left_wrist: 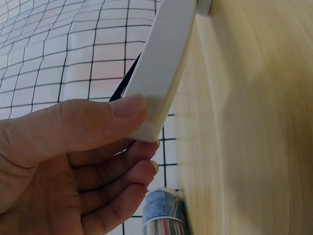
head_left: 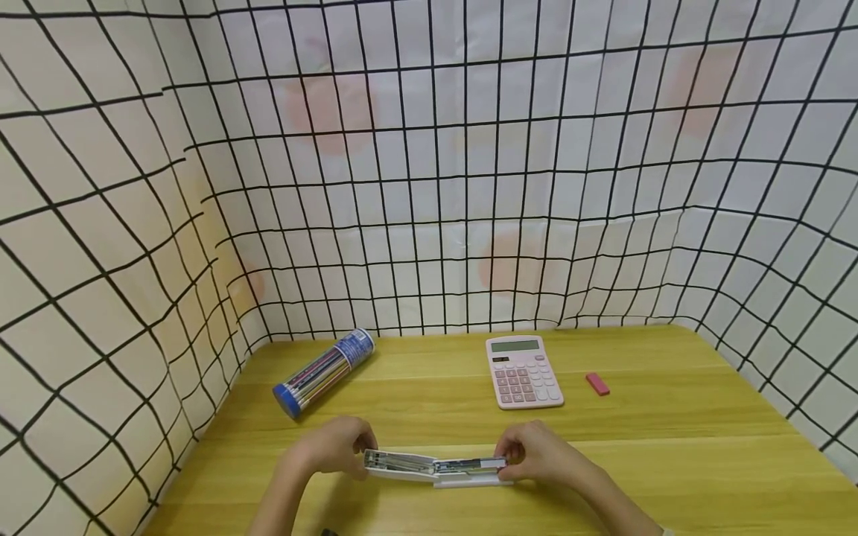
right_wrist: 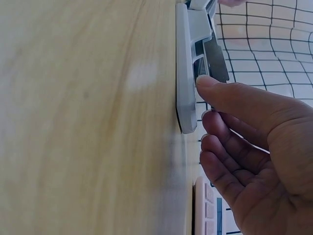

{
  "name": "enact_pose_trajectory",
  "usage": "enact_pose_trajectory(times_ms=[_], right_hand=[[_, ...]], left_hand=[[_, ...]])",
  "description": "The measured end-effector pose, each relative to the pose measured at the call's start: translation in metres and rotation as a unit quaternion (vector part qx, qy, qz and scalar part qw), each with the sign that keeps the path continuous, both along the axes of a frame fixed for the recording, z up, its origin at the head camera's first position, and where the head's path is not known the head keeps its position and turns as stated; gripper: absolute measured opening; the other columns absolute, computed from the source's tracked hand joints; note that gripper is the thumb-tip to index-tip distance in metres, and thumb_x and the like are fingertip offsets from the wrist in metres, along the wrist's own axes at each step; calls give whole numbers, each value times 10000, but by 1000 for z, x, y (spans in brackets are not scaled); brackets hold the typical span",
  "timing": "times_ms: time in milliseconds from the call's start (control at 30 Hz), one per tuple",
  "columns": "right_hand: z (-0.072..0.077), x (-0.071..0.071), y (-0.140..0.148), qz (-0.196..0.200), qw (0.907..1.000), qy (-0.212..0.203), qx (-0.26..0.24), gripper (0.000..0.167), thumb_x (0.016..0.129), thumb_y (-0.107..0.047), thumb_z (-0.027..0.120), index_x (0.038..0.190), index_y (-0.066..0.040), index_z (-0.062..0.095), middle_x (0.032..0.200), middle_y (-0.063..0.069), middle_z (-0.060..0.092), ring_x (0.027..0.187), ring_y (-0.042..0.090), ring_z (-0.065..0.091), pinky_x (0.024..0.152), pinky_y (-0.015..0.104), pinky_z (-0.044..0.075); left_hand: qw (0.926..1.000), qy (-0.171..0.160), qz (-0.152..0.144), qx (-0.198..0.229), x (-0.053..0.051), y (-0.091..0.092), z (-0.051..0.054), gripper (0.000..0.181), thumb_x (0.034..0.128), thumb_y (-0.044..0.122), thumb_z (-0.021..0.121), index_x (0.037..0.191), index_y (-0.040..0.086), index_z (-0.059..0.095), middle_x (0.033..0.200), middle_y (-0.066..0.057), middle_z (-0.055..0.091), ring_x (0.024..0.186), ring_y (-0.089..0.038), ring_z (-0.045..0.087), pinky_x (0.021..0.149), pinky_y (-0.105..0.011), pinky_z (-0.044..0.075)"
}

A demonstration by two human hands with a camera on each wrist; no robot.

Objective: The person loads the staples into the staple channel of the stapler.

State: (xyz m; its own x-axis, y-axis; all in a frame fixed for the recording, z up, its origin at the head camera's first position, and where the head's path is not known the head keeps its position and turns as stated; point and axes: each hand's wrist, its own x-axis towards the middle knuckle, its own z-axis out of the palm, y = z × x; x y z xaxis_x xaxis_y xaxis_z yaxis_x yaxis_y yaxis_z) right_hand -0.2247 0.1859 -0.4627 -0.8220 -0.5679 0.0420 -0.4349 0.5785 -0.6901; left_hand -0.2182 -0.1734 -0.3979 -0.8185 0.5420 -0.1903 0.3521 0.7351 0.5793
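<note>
Far left, rear: clear tube of pencils, lying slanted on the bench, blue cap toward me. Small dark thing cut off at the bottom edge, can't tell what.

Next, my left hand: pinching the outer end of the stapler, thumb on the white outer face, other fingers curled behind it (left wrist view). That left half is tilted, outer end raised off the bench.

Middle: the stapler is folded out wide, so it's one long piece running left to right between my hands, with a shallow bend near its middle. Right half: white base flat on the bench, metal strip above it, a gap showing between them in the right wrist view.

Key relation, as I judge it: long axis runs hand to hand, one end at each; left hand has the raised half, right hand the bench-level half. Neither is nearer, both are in contact.

Behind its right end, well apart: pink calculator, screen away from me.

Then my right hand: thumb and fingers pinching at the stapler's right end; can't tell whether on strip, base or both.

Last, far right: small red-pink block, maybe an eraser, beside the calculator.
</note>
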Motion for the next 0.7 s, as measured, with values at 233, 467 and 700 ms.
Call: enact_pose_trajectory(times_ms=[233,467,700], right_hand=[[-2,1,1,-82,10000,-30,46,218,720,-224,840,856,-130,697,737,-118,620,667,-24,513,613,189,463],[-2,1,0,-74,9999,-76,27,204,721,-215,835,848,-135,697,727,-125,621,662,-25,518,611,187,466],[0,0,-1,-78,9999,-40,52,203,721,-213,836,852,-134,702,730,-131,625,667,-20,521,618,188,468]], left_hand=[[9999,-66,55,-73,1,-2,4,262,696,25,789,932,33,676,855,-23,616,789,-178,537,700,-323,478],[9997,41,100,-203,1,-1,3,253,684,41,787,917,26,690,818,-8,627,755,-155,529,670,-307,465],[9996,-23,133,-247,1,-1,3,254,693,44,790,926,16,694,819,-4,641,753,-151,541,675,-322,477]])
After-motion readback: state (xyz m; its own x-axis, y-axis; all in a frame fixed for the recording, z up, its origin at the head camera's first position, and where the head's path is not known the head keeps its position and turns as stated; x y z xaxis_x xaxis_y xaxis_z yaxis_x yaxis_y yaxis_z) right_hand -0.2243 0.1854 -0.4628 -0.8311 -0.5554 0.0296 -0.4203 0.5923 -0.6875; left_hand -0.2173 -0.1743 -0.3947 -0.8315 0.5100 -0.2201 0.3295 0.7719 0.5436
